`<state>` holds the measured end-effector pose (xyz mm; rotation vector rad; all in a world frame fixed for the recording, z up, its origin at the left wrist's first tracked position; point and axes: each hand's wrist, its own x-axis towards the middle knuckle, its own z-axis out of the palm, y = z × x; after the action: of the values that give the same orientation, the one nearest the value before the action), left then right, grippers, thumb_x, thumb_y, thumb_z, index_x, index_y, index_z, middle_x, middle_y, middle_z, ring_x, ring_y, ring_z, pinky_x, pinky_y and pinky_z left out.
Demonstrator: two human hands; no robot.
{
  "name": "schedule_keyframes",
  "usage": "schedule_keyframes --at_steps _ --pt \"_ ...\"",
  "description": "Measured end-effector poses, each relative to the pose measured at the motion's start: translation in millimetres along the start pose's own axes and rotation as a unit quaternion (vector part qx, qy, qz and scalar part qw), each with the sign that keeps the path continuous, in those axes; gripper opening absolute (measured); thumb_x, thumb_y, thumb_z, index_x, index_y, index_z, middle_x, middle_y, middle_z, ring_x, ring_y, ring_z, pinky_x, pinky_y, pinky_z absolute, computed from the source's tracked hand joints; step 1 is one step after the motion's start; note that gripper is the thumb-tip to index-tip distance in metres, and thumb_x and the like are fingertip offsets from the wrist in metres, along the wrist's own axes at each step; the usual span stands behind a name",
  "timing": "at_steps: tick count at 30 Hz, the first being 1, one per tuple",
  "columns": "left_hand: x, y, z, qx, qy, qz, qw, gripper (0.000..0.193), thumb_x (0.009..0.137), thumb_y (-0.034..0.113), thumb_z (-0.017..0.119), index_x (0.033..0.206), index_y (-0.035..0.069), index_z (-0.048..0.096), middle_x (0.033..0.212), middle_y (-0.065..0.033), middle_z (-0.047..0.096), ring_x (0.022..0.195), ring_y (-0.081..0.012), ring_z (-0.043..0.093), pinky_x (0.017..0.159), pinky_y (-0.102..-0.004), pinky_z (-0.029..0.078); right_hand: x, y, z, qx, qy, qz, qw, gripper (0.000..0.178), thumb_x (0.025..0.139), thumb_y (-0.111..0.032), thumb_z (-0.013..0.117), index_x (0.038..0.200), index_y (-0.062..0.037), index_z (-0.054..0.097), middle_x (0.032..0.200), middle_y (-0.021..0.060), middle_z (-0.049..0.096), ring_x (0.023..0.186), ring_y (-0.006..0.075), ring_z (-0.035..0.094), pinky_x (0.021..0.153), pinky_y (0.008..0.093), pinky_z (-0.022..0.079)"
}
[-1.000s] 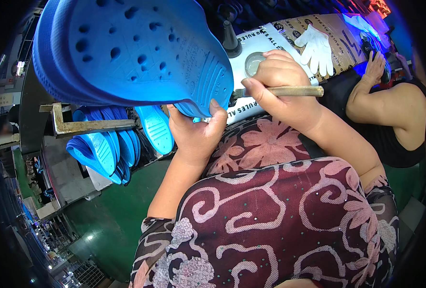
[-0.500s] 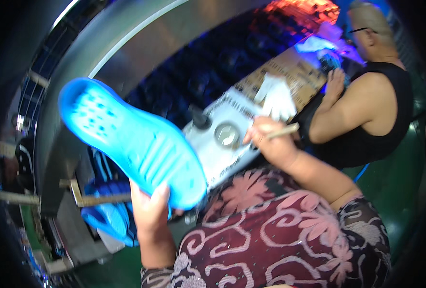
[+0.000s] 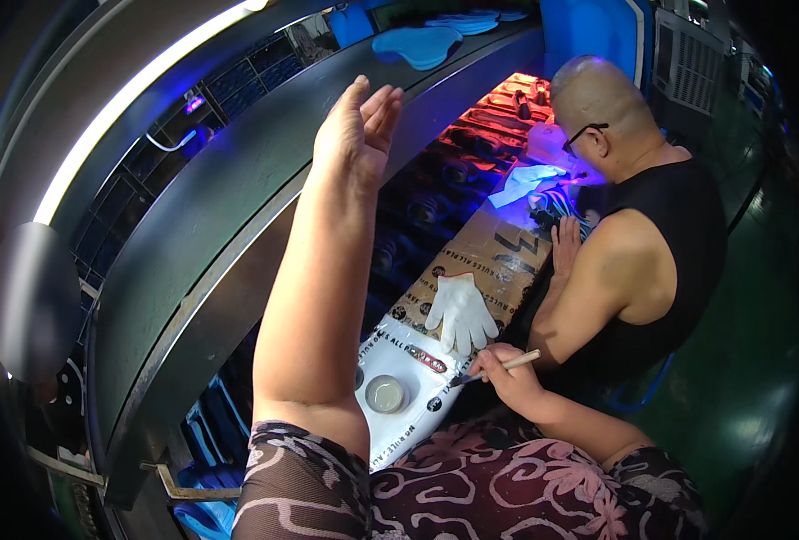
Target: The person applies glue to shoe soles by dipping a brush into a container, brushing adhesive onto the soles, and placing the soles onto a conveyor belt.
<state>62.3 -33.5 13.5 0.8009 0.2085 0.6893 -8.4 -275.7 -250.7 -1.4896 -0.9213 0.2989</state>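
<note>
One left grip (image 3: 351, 135), loosely open, empty — right grip (image 3: 510, 376), closed around brush (image 3: 523, 359)

– Looks like wood, near right?
– Yes, smooth, on the brush handle (image 3: 523, 359); matt cloth for the glove (image 3: 461, 315) beyond.
– And left?
– Glossy, plastic-like on the white sheet (image 3: 428, 393); smooth on the dark ledge (image 3: 210, 207).

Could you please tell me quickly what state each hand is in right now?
Left hand: open, fingers loosely extended, nothing visible in it.
Right hand: closed around a wooden-handled brush.
</note>
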Motion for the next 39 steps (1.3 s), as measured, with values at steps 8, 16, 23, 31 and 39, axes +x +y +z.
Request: schedule_keyframes --at_steps 8,16,23,31,39 --pt "-129 -48 -121 0.287 -0.115 0.005 0.951 0.042 0.089 0.026 0.061 0.122 0.003 0.049 0.065 -0.004 0.048 0.059 -0.014 0.048 0.064 -0.0317 0.048 -2 23 -8 0.056 0.002 0.082 0.995 0.036 0.095 -0.023 0.049 0.071 -0.0007 0.064 0.058 0.0058 0.055 0.054 0.0136 0.052 0.054 0.028 0.042" --pt "-413 31 -425 0.867 0.282 -0.11 0.396 0.048 0.07 0.018 0.068 0.113 0.002 0.053 0.094 -0.0198 0.063 0.088 -0.0336 0.062 0.075 -0.041 0.049 -10 15 40 0.08 -0.063 0.108 0.989 0.031 0.094 -0.023 0.052 0.074 -0.002 0.065 0.061 0.002 0.056 0.058 0.0105 0.05 0.056 0.027 0.041" --pt "-469 14 -480 0.773 0.415 -0.17 0.45 0.04 0.074 0.021 0.061 0.108 0.005 0.047 0.097 -0.0212 0.064 0.088 -0.0405 0.062 0.077 -0.0459 0.048 -12 9 79 0.1 -0.117 0.165 0.974 0.028 0.093 -0.023 0.053 0.075 -0.0038 0.064 0.068 0.0017 0.059 0.066 0.0088 0.051 0.063 0.0245 0.042" --pt "-475 11 -465 0.767 0.425 -0.145 0.458 0.029 0.077 0.02 0.057 0.096 -0.001 0.052 0.077 -0.0255 0.062 0.073 -0.0436 0.06 0.067 -0.0493 0.047 -9 16 81 -0.004 -0.101 0.161 0.982 0.04 0.096 -0.03 0.047 0.071 -0.0024 0.061 0.06 -0.001 0.049 0.06 0.0066 0.043 0.056 0.0217 0.034" --pt "-478 -9 -460 0.436 0.494 -0.107 0.744 0.042 0.087 0.025 0.057 0.119 0.0 0.047 0.071 -0.0057 0.053 0.052 -0.0153 0.056 0.045 -0.0252 0.043 -8 2 104 0.029 -0.143 0.168 0.975 0.039 0.096 -0.029 0.049 0.071 -0.0014 0.061 0.061 -0.0007 0.05 0.061 0.007 0.044 0.058 0.0213 0.035"
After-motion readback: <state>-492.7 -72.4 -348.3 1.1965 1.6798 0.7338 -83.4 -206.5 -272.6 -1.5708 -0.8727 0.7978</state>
